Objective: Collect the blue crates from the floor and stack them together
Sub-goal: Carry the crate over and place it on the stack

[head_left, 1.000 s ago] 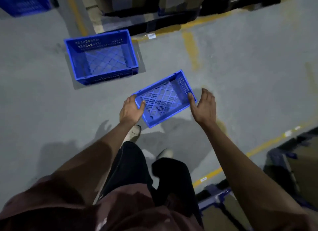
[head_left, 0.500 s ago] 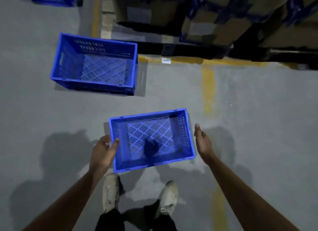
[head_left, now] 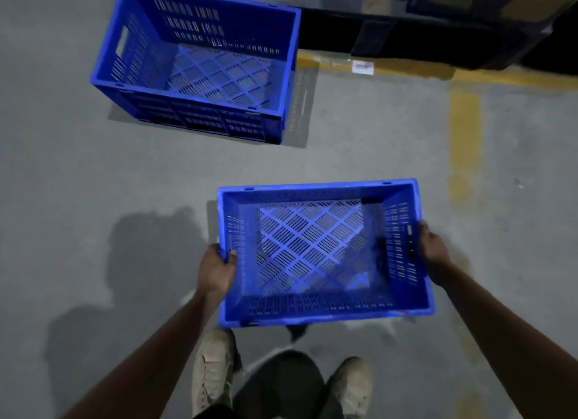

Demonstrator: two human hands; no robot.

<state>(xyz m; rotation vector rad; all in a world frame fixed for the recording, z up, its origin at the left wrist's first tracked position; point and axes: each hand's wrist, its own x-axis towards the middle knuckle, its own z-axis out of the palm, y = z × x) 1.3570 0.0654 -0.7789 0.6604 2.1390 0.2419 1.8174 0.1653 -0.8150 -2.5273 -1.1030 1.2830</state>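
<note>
An empty blue slotted crate (head_left: 322,309) is right in front of me, above my shoes. My left hand (head_left: 217,270) grips its left rim, thumb inside. My right hand (head_left: 433,246) holds its right end at the handle slot. A second empty blue crate (head_left: 194,112) stands on the grey floor farther off, up and to the left, apart from the one I hold.
Yellow floor lines (head_left: 464,143) run along the back and down the right side. Dark pallets with wrapped boxes (head_left: 438,28) line the far edge. My two light shoes (head_left: 215,375) stand just below the held crate. Open grey concrete lies left and right.
Both hands have closed onto the near crate's ends; before they were just beside it. The view has moved closer, and the far crate now looks larger and nearer.
</note>
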